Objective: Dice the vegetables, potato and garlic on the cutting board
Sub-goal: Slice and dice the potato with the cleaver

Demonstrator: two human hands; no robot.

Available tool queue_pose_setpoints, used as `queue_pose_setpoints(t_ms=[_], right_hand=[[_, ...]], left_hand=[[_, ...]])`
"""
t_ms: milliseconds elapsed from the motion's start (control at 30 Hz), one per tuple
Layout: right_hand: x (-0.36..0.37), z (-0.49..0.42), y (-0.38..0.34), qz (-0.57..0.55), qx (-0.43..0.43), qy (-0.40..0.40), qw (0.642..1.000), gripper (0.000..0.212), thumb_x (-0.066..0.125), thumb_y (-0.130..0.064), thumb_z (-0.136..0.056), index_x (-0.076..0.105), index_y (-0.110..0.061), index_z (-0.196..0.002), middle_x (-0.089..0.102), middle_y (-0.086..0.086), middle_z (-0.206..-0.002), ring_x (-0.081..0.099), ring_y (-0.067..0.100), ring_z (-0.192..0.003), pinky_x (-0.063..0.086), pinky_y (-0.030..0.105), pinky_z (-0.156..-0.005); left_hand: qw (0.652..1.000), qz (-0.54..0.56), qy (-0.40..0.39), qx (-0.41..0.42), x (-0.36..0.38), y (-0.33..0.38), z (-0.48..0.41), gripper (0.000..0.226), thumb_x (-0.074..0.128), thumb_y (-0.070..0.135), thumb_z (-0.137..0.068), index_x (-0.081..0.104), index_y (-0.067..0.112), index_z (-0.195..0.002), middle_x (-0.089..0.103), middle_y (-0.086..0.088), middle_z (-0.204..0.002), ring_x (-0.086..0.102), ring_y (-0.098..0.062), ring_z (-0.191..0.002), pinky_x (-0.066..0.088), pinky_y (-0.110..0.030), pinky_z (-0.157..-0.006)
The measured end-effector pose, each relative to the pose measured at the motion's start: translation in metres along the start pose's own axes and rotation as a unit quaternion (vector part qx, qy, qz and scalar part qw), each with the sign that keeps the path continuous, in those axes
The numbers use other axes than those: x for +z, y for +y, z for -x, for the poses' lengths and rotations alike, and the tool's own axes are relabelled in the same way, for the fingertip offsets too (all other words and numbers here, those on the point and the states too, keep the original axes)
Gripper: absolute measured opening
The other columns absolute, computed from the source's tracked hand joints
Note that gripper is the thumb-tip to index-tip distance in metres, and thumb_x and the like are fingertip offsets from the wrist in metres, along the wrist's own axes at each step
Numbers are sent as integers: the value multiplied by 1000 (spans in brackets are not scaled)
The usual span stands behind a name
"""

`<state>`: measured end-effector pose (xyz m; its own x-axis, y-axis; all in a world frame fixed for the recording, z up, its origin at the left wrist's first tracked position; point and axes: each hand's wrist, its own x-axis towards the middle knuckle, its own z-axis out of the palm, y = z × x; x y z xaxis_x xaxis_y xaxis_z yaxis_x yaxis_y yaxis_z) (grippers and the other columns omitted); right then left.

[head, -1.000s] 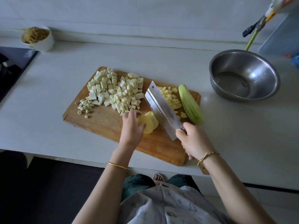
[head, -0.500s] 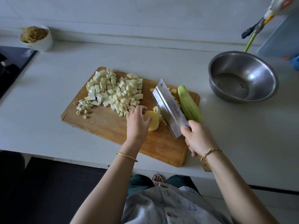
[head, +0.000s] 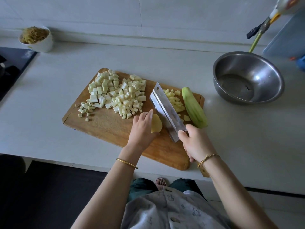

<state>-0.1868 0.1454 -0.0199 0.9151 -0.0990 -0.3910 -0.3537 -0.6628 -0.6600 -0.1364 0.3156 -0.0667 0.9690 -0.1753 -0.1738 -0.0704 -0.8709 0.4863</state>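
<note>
Nearest the person, the right hand (head: 196, 142) is clenched round the handle of a knife (head: 166, 111), close up against the blade, probably to steer it better. The broad blade slants away across the cutting board (head: 107, 126). The left hand (head: 142, 128) grips the remaining piece of potato (head: 156, 123) just beside the blade's left face, fingers curled over it and thumb underneath, which looks meant to steady it for the next cut while keeping the fingertips behind the edge. The knife stands between that piece and the small yellow potato cubes (head: 175, 101) on its right (cut pieces apparently get swept to that side). A whole pale green vegetable (head: 194, 109) lies along the board's right edge, uncut and seemingly waiting its turn. Further left, a large heap of white cubes (head: 117, 95) and scattered garlic bits (head: 85, 109) keep the working space free. On the counter (head: 49, 80) beyond, a steel bowl (head: 247, 76) sits to the right, likely for the diced food, and a white cup (head: 37, 38) stands far left.
</note>
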Motion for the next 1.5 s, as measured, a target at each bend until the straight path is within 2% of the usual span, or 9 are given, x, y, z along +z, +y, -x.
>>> queue_pose_setpoints(t_ms=[300, 467, 700, 867, 1000, 1100, 1200, 1400, 1500], right_hand=[[6, 6, -9, 7, 4, 0, 1000, 29, 40, -28, -97, 41, -11, -74, 48, 7, -61, 44, 20, -42, 48, 29, -40], [9, 4, -18, 64, 8, -7, 998, 26, 38, -28, -98, 47, -9, -82, 49, 4, -64, 46, 20, -50, 55, 43, -60], [25, -6, -32, 81, 16, 2, 997, 33, 36, -25, -100, 33, -18, -67, 43, -1, -67, 54, 27, -64, 56, 42, -64], [28, -6, -25, 42, 29, 9, 999, 28, 37, -26, -101, 39, -12, -76, 48, 2, -67, 56, 27, -59, 56, 44, -60], [22, -1, -21, 29, 8, 27, 999, 32, 36, -29, -101, 34, -20, -71, 49, 1, -64, 49, 15, -49, 49, 33, -51], [20, 4, -23, 34, 1, 28, 999, 32, 36, -30, -101, 35, -18, -71, 50, 2, -64, 50, 19, -50, 52, 37, -55], [21, 5, -25, 53, 10, 14, 998, 32, 36, -30, -100, 37, -17, -71, 53, 5, -66, 54, 23, -52, 57, 45, -58], [22, -1, -31, 49, 26, -16, 998, 25, 37, -26, -99, 43, -13, -79, 49, 1, -69, 49, 18, -52, 52, 39, -55], [28, -2, -35, 53, 24, -13, 998, 23, 37, -24, -99, 45, -9, -83, 46, 0, -69, 55, 27, -60, 54, 42, -59]], left_hand=[[998, 56, 41, 3, 3, -8, 7, 76, 77, 19, -77, 36, 9, -141, 37, -8, -141, 32, -25, -132, 29, -32, -107], [997, 54, 47, 5, 4, -8, 6, 73, 76, 18, -78, 39, 8, -140, 40, -8, -139, 35, -26, -130, 31, -31, -105], [996, 58, 65, 7, 8, -9, 6, 70, 77, 17, -77, 42, 8, -137, 43, -8, -136, 39, -27, -125, 34, -32, -102], [996, 68, 56, -1, 7, -10, 7, 71, 76, 19, -78, 41, 12, -139, 41, -5, -140, 36, -25, -129, 32, -33, -105], [993, 96, 76, -9, 7, -13, 4, 59, 68, 18, -85, 45, 13, -139, 45, -5, -138, 41, -22, -127, 34, -30, -105], [990, 101, 103, -10, 9, -13, 4, 51, 63, 6, -88, 49, 11, -137, 48, -6, -133, 46, -23, -122, 37, -28, -101], [988, 105, 112, -4, 11, -14, 4, 50, 64, 6, -87, 51, 10, -135, 51, -6, -128, 48, -23, -119, 42, -31, -100], [987, 104, 123, 4, 14, -14, 2, 49, 66, 3, -84, 55, 8, -131, 54, -8, -123, 53, -28, -111, 47, -41, -95], [986, 107, 128, 3, 16, -14, 2, 48, 67, 4, -84, 56, 8, -130, 54, -8, -121, 54, -27, -109, 48, -42, -93]])
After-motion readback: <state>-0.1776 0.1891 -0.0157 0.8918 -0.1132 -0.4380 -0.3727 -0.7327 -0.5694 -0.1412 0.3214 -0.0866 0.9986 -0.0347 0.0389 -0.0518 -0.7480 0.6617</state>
